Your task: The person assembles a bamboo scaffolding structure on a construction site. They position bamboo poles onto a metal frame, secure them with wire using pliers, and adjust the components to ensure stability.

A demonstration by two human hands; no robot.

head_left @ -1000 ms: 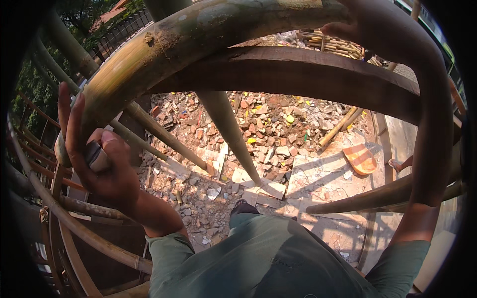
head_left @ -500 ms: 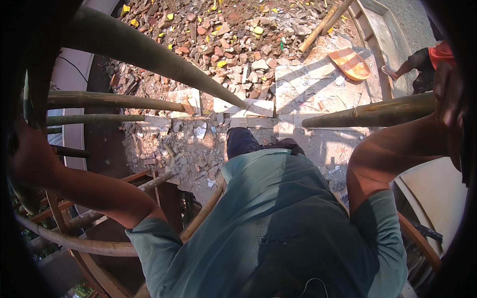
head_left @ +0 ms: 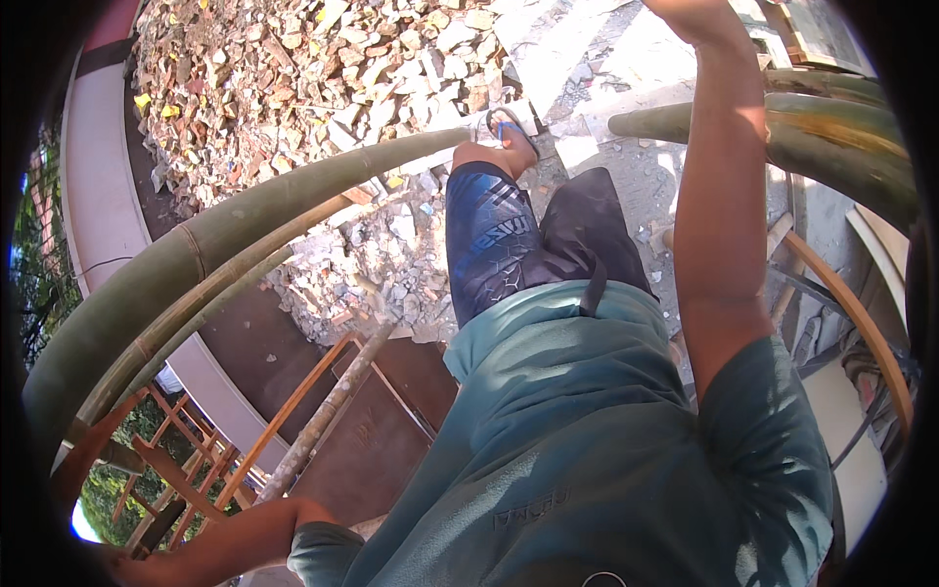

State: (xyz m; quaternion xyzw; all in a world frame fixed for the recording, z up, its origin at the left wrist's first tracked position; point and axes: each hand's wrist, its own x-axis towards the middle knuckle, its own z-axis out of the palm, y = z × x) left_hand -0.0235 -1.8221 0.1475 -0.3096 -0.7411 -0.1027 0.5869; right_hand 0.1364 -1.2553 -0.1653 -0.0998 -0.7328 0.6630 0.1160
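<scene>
My right arm reaches up the picture, and my right hand (head_left: 685, 14) runs off the top edge, its fingers out of sight. Beside that forearm, thick green bamboo poles (head_left: 841, 137) lean at the right. My left arm bends low to the left; my left hand (head_left: 122, 565) sinks into the dark rim, where I cannot make out its fingers or any hold. Above it, a thick green bamboo pole (head_left: 196, 240) slants from the left rim to the ground near my sandalled foot (head_left: 513, 133). Thinner bamboo poles (head_left: 240, 240) run alongside.
Broken brick and stone rubble (head_left: 323, 78) covers the ground ahead. A pale low wall (head_left: 103, 157) stands at the left. Below it are a wooden frame (head_left: 284, 421) and a brown panel (head_left: 377, 416). Curved wood (head_left: 851, 313) and pale boards (head_left: 851, 421) lie at the right.
My left hand has dropped toward the lower left, and my right hand has swung from the right-hand pole to the top edge. The view has shifted; the person at upper right has left it.
</scene>
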